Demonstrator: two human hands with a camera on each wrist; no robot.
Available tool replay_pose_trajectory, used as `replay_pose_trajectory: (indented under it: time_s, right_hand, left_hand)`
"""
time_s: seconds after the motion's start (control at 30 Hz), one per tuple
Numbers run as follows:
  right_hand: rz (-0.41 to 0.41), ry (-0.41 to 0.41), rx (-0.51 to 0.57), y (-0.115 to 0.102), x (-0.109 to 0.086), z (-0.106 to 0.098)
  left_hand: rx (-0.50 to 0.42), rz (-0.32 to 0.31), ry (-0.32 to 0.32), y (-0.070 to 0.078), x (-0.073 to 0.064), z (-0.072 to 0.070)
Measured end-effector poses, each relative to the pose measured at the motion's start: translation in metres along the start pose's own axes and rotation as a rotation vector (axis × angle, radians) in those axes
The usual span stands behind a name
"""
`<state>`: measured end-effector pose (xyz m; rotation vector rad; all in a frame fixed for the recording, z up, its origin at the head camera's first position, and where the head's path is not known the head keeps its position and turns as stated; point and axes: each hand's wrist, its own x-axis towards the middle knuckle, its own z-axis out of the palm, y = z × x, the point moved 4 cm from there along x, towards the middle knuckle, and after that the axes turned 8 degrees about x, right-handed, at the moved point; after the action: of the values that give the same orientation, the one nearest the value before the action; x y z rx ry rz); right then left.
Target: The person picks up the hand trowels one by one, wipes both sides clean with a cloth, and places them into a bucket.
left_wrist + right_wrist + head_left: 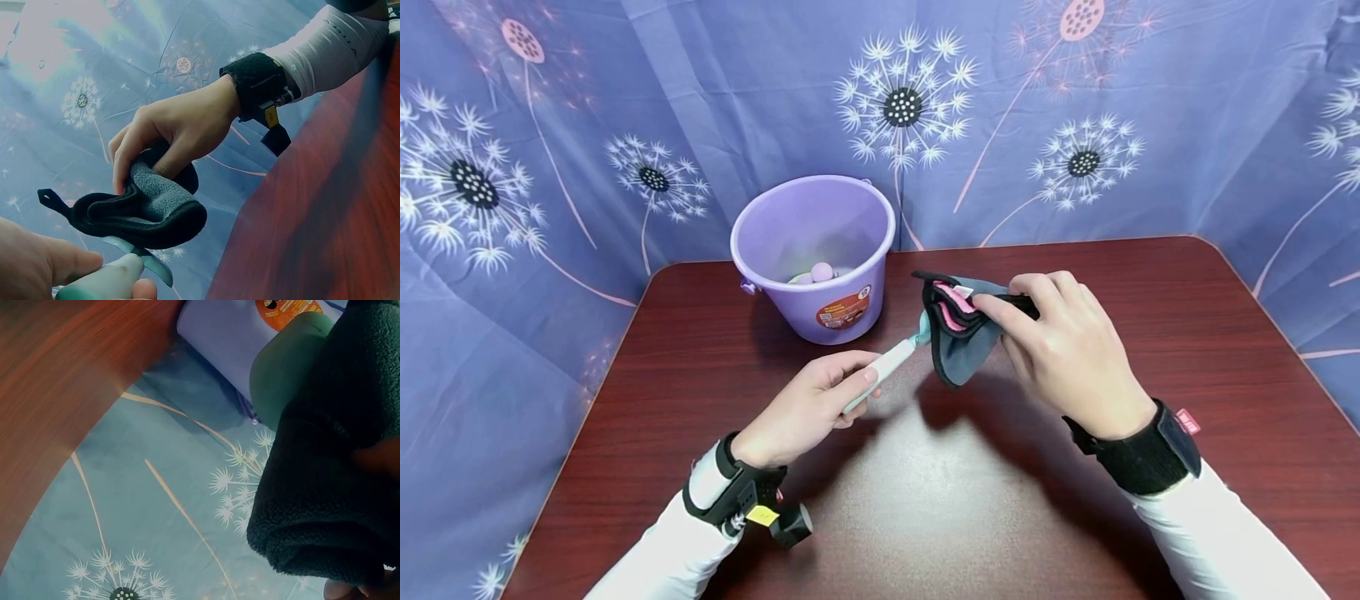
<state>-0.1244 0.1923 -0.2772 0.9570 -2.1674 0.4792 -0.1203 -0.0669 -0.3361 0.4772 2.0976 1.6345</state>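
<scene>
My left hand (816,400) grips the pale handle of a small toy shovel (891,364) with a teal head. In the right wrist view its rounded blade (284,365) shows beside the cloth. My right hand (1063,354) pinches a folded, fuzzy grey cloth (970,354) with black edging and pink layers inside, raised above the table. The cloth (165,194) overlaps the shovel's blade (157,269) in the left wrist view, where a black loop hangs off one corner. In the head view, the cloth hides most of the blade.
A purple bucket (816,196) with an orange-red label stands at the back left of the dark red wooden table (1187,333). A small lilac ball (822,272) and something green lie inside it. Blue dandelion-print fabric (790,92) hangs behind the table.
</scene>
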Motion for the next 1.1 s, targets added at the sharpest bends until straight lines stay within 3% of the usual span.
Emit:
replay_pose_trajectory:
  time_s: [0.43,1.1]
  right_hand:
    - [0.084,0.041,-0.044,0.014,-0.005,-0.004]
    - [0.213,0.049,-0.027,0.029,-0.012,-0.006]
  left_hand:
    - [0.033,0.020,0.020,0.003,-0.001,-0.002]
    - [-0.014,0.074,0.048,0.005,-0.001,-0.004]
